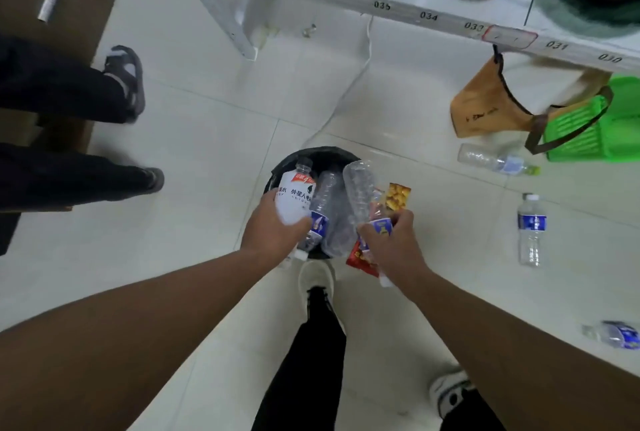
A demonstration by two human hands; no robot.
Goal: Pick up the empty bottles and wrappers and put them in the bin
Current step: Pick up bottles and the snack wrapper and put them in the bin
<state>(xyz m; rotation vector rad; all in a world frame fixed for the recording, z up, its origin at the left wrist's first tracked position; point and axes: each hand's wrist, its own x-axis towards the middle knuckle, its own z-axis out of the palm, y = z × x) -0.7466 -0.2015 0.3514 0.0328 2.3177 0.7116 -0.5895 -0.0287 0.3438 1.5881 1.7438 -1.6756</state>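
Both hands are over the bin (277,172): left hand (273,229) grips a white-labelled bottle (294,196) plus a clear bottle (320,209); right hand (391,240) grips a clear bottle (360,188) with a yellow wrapper (398,196) and a red wrapper (360,257). Best move: center each bundle above the bin's mouth before letting go, since the wrappers hang past its rim. Count: three bottles held, two wrappers held, three bottles on the floor right of the bin (498,162) (531,229) (613,333).

Both my arms reach forward and down, side by side. My left hand (273,228) has fingers curled in a grip; my right hand (393,243) likewise.
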